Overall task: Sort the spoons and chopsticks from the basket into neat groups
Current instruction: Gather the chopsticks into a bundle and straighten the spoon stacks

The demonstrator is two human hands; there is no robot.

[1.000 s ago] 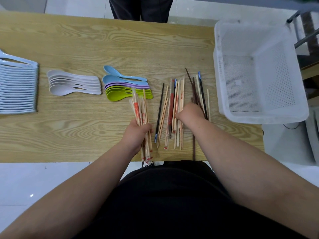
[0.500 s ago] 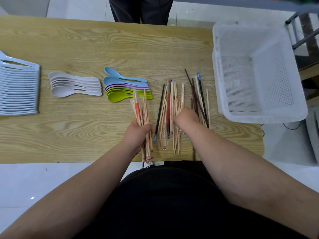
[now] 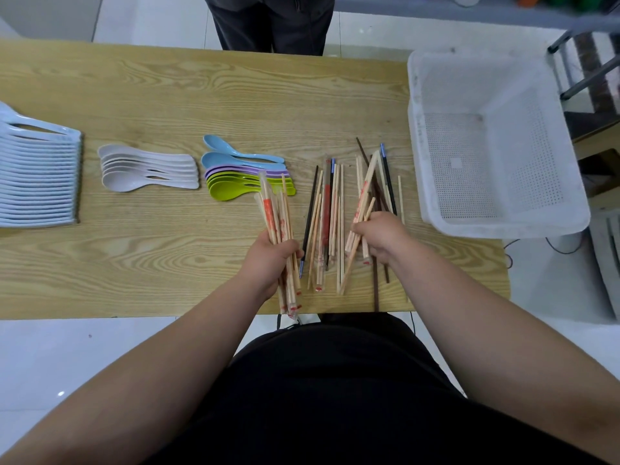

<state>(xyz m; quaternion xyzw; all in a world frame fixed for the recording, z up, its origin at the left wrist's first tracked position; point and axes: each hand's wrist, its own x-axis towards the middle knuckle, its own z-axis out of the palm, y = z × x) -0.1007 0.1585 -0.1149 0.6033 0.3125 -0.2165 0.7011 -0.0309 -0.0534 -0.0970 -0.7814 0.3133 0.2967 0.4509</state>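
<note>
While the loose chopsticks lie near the tabletop's front edge, left hand clasps a wrapped bundle, right hand pinches a smaller sheaf: seemingly light, stiff, slippery; best gripped mid-length.

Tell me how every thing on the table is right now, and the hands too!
White basket, empty, upright at the right end of the table.
Left hand, grips a bundle of wrapped chopsticks.
Right hand, grips a few wrapped chopsticks, held at a slant.
Loose chopsticks, lying mixed on the table.
White spoons, nested, lying flat.
Coloured spoons, nested by colour.
Pale blue spoons, one long nested row.
</note>
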